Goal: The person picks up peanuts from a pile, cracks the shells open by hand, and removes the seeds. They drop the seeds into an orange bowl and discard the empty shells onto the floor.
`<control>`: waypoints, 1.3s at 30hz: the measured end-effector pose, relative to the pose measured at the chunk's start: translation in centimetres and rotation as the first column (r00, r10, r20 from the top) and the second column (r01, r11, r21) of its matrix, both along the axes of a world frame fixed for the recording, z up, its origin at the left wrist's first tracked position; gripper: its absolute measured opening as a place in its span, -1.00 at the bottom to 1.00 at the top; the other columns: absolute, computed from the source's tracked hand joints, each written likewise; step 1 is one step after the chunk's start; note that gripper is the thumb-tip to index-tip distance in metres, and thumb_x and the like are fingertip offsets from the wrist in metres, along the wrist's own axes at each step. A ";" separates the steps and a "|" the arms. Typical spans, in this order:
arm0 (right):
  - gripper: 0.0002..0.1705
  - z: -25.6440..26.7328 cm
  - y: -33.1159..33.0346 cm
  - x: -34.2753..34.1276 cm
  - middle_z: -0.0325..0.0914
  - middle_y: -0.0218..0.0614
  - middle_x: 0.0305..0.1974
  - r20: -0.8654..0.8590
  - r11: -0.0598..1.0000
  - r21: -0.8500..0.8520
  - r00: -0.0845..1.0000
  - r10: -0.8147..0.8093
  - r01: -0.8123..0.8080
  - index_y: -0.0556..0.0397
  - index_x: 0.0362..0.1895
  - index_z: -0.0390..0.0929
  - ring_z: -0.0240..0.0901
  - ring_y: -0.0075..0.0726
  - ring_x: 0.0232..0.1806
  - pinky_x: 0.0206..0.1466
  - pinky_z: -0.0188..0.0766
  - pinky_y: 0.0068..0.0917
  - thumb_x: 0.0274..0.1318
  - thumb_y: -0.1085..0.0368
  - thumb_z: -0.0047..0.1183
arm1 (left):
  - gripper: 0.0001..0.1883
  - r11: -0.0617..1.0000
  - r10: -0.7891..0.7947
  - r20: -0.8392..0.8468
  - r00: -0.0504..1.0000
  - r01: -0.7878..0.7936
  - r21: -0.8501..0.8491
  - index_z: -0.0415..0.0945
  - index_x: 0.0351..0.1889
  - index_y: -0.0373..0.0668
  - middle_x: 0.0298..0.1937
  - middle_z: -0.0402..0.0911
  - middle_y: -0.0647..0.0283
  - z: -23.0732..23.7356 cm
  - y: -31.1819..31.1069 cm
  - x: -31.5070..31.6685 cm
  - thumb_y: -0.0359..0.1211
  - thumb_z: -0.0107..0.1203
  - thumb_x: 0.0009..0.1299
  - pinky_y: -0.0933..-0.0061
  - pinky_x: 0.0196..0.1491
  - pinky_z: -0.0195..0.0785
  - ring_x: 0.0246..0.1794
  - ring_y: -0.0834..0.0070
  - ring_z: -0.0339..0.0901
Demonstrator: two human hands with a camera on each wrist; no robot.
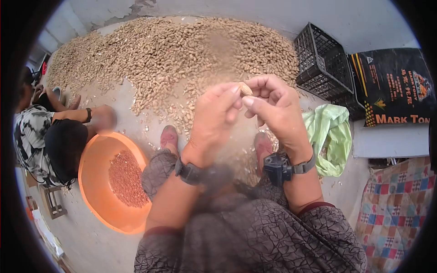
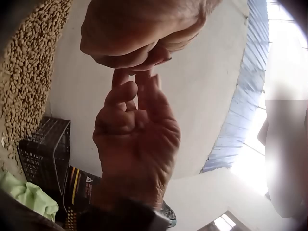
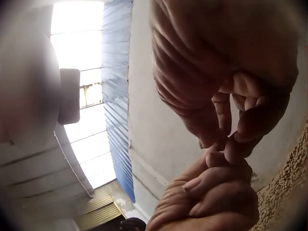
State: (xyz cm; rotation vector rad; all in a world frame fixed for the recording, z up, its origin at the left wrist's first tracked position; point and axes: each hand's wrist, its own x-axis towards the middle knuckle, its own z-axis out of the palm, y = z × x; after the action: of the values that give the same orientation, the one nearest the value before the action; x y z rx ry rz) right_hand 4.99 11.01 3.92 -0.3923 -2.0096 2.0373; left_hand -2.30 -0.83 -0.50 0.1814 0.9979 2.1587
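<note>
An unshelled peanut (image 1: 246,89) is held between the two hands in the head view. The left hand (image 1: 213,119) pinches its left end with thumb and curled fingers. The right hand (image 1: 278,109) has thumb and forefinger on its right side, the other fingers bent. Both wrist views show the fingertips meeting: the left hand (image 2: 144,33) above the right hand (image 2: 137,130) in one, the right hand (image 3: 231,53) above the left hand (image 3: 211,197) in the other. The peanut is hidden there.
Peanuts in shells (image 1: 182,45) lie heaped along the wall. An orange basin (image 1: 93,182) with red kernels (image 1: 127,177) stands left, beside a seated person (image 1: 36,123). Right are a black crate (image 1: 318,61), a green bag (image 1: 334,136), a black sack (image 1: 391,86) and a patchwork cloth (image 1: 396,204).
</note>
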 end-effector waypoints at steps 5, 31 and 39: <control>-0.81 -2.0 0.2 0.0 0.56 -0.25 -0.38 -0.200 0.941 0.304 0.975 -0.091 0.150 0.19 -0.28 0.54 0.51 -0.47 -0.38 -0.34 0.42 -0.59 -0.09 0.53 0.10 | -0.82 1.000 -0.017 0.031 0.999 0.016 0.023 0.49 -0.31 -0.22 -0.53 0.43 0.42 -0.2 0.1 0.2 -0.31 -0.02 0.38 0.76 -0.63 -0.01 -0.65 0.79 0.20; -0.68 0.3 0.8 0.6 0.55 -0.27 -0.30 -0.059 0.972 -0.189 0.990 0.129 -0.138 0.30 -0.12 0.47 0.44 -0.58 -0.34 -0.27 0.37 -0.66 0.04 0.37 0.10 | -0.72 0.977 -0.195 -0.210 0.958 0.208 0.045 0.47 -0.04 -0.38 -0.40 0.52 0.34 1.8 -0.3 1.1 -0.45 -0.10 0.34 0.81 -0.54 0.08 -0.61 0.82 0.23; -0.68 -0.7 1.4 0.3 0.55 -0.22 -0.48 -0.072 0.915 -0.333 0.974 0.213 -0.225 0.37 -0.19 0.51 0.50 -0.47 -0.58 -0.53 0.32 -0.72 0.05 0.32 0.04 | -0.73 0.985 -0.172 -0.389 0.905 0.159 -0.066 0.50 -0.22 -0.40 -0.52 0.49 0.26 1.1 -0.2 1.5 -0.47 -0.18 0.26 0.70 -0.59 0.11 -0.66 0.70 0.27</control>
State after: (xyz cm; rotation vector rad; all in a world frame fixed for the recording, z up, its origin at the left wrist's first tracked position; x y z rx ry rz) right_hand 5.28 12.38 3.21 -0.1973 -1.7460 2.5222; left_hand -0.78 -1.05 0.62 0.6846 1.1926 1.9868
